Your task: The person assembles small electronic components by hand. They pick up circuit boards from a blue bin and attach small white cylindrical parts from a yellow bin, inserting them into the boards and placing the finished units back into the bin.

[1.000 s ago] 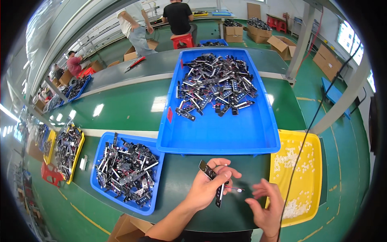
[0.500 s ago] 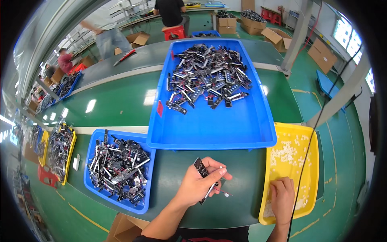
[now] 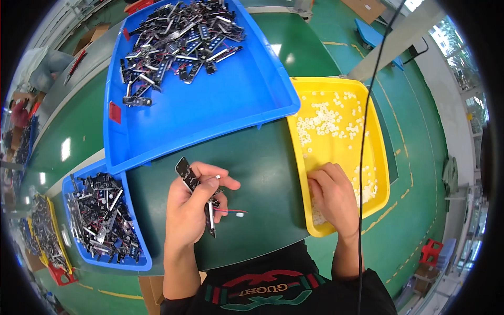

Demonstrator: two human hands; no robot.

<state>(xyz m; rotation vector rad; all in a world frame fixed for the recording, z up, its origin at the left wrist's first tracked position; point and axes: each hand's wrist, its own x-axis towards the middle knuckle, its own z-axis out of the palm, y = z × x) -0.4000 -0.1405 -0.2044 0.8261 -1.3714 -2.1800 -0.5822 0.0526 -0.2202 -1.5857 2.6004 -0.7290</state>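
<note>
My left hand (image 3: 190, 210) grips a narrow black strip part (image 3: 195, 190) over the dark green table (image 3: 262, 173). A thin red wire with a white end (image 3: 233, 212) trails from the part to the right. My right hand (image 3: 333, 197) reaches into the near end of the yellow tray (image 3: 379, 157), fingers curled down among small white round pieces (image 3: 328, 118). Whether it holds one is hidden.
A large blue tray (image 3: 226, 100) with a heap of black strip parts (image 3: 176, 42) lies beyond the hands. A smaller blue bin (image 3: 139, 257) of similar parts sits at my left. A black cable (image 3: 367, 131) hangs across the yellow tray. Other workers sit far left.
The view has tipped down and closer. My right hand went from beside the left hand to the yellow tray and now digs in the white pieces. The left hand keeps the strip.
</note>
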